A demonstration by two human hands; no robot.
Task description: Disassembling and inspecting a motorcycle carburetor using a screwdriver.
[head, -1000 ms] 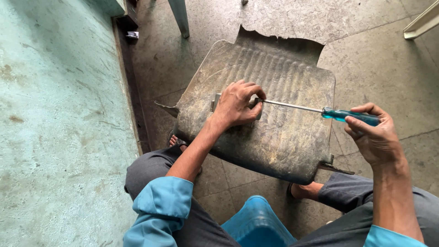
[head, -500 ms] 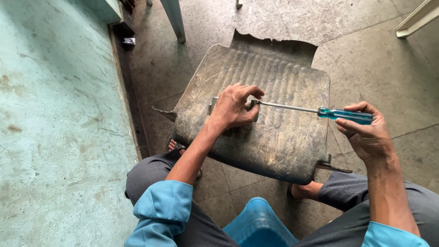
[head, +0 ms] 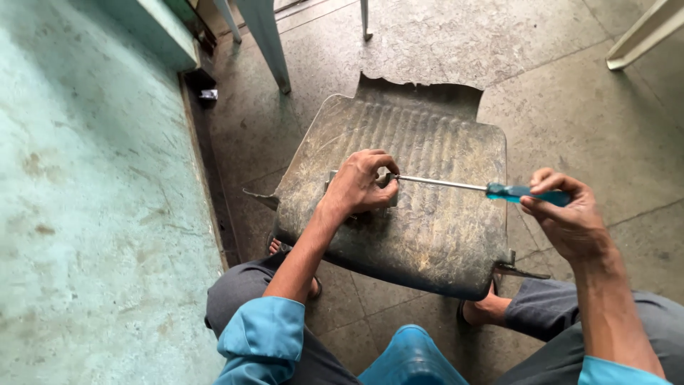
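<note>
Against the earlier views we note little movement. The left hand (head: 360, 187) stays curled on the worn grey ribbed panel (head: 434, 235), and the right hand (head: 566, 217) keeps the screwdriver (head: 491, 189) level. The view has tipped slightly, so more of the floor and the furniture legs at the top show. Hands and tool keep the same relation to the panel.

Left hand: grip closed, fingers pinched around a small metal part (head: 390, 180) where the shaft tip meets the panel; we cannot tell the part's shape under the fingers.

Right hand: grip wrapped on the blue translucent handle (head: 527, 192), thumb on top, out past the panel's right edge. The steel shaft runs almost horizontally leftward across the ribs into the left hand's fingers.

The panel rests propped against our knees, its lower edge near two bare feet; its upper edge is torn and ragged. It leans over the grey concrete floor (head: 570, 85).

Counts:
- hands, two
- screwdrivers, one
- ribbed panels, one
- blue sleeves, two: left (head: 260, 335), right (head: 616, 372)
- bare feet partly seen, two
- pale furniture legs at top left, three
- a pale frame piece at top right, one

A pale green wall (head: 92, 214) fills the left side. A blue rounded object (head: 410, 360) sits between the knees at the bottom edge.
</note>
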